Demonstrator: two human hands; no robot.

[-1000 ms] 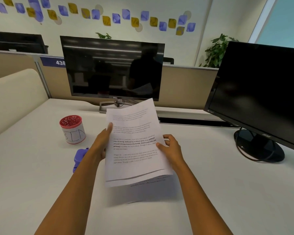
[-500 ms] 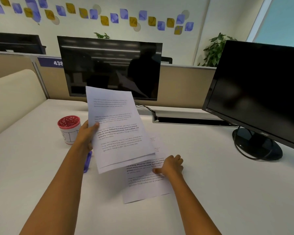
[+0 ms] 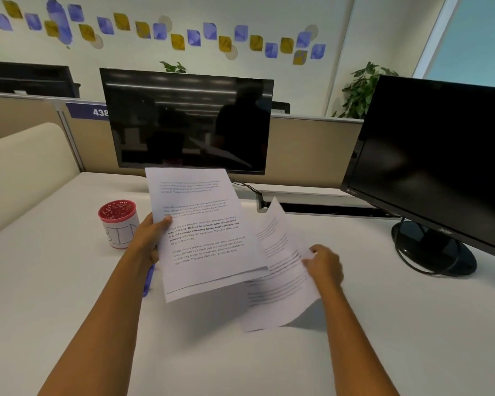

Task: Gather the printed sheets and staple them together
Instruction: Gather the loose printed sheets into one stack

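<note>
My left hand (image 3: 149, 238) grips the left edge of a small stack of printed sheets (image 3: 203, 232), held tilted above the white desk (image 3: 69, 295). My right hand (image 3: 323, 267) pinches the right edge of one more printed sheet (image 3: 280, 270), which is lifted and curled, blurred by motion, its lower left part tucked under the stack. A purple stapler (image 3: 148, 278) lies on the desk under my left forearm; only a thin strip of it shows.
A red cup (image 3: 117, 221) with a white label stands left of my left hand. A monitor (image 3: 186, 121) faces me at the back. A second monitor (image 3: 435, 155) with its round base (image 3: 435, 252) and cables fills the right side.
My right hand had let go of the stack and reached down to a sheet lying on the desk; now it has lifted that sheet. The left hand keeps the stack raised.
</note>
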